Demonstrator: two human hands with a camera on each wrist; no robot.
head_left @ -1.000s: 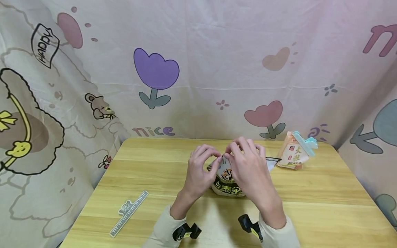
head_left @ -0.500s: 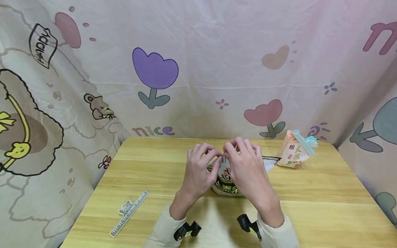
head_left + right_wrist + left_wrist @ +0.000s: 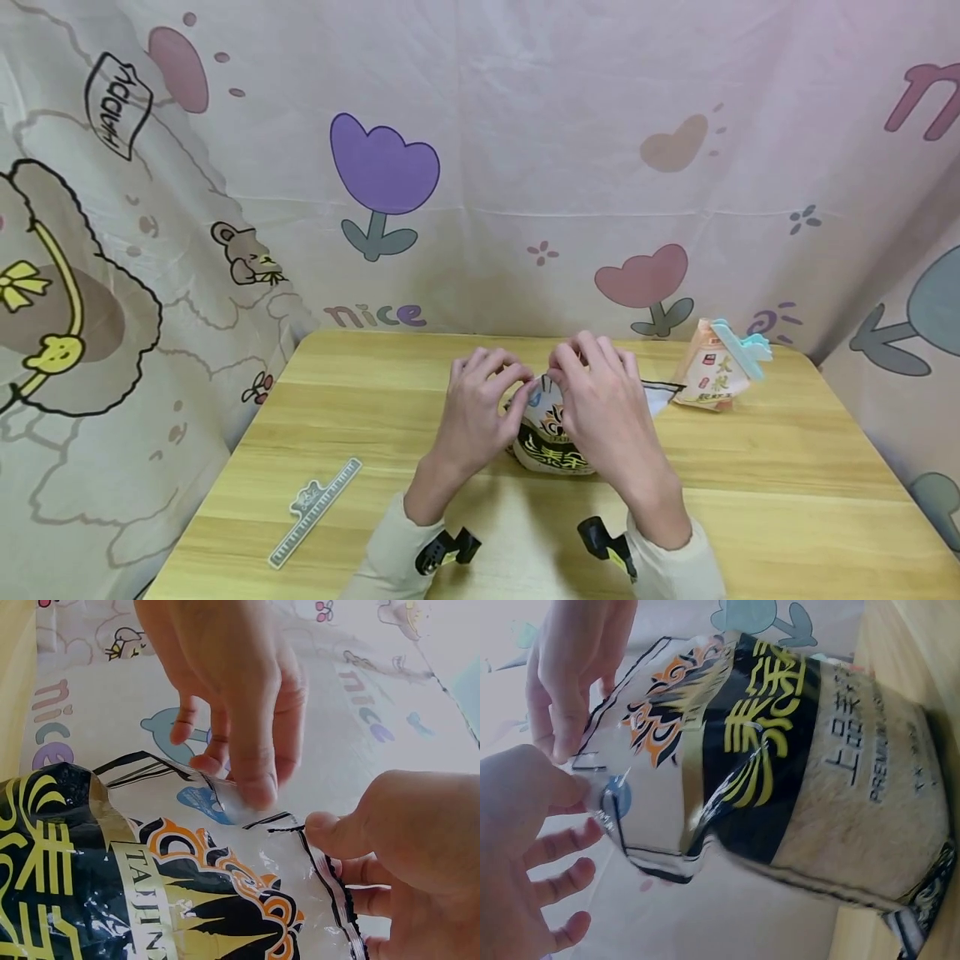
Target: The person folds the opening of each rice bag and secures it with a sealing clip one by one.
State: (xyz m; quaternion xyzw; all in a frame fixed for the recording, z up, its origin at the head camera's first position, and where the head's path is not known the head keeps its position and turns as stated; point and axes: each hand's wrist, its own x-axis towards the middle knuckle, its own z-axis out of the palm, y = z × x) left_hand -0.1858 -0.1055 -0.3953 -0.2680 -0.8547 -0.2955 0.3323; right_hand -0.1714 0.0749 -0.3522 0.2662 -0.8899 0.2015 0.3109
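Observation:
A black, white and gold rice bag (image 3: 551, 446) stands on the wooden table, its printed front showing in the left wrist view (image 3: 780, 750) and its top part in the right wrist view (image 3: 165, 900). My left hand (image 3: 480, 408) pinches the top edge between thumb and forefinger, near a light-blue mark. Close beside it, my right hand (image 3: 607, 408) pinches the same edge with thumb and forefinger. Both hands' remaining fingers are bent loosely behind the bag. The bag's right top corner sticks out beyond my right hand.
At the back right of the table (image 3: 375, 400) stands a small orange and white packet (image 3: 708, 371) with a light-blue clip (image 3: 738, 348) across its top. A pale ruler-like clip (image 3: 313, 512) lies at the front left. Behind the table hangs a printed curtain (image 3: 495, 150).
My fingertips have moved slightly apart along the bag's top edge, and more of its printed front shows between them. The head view has shifted a little.

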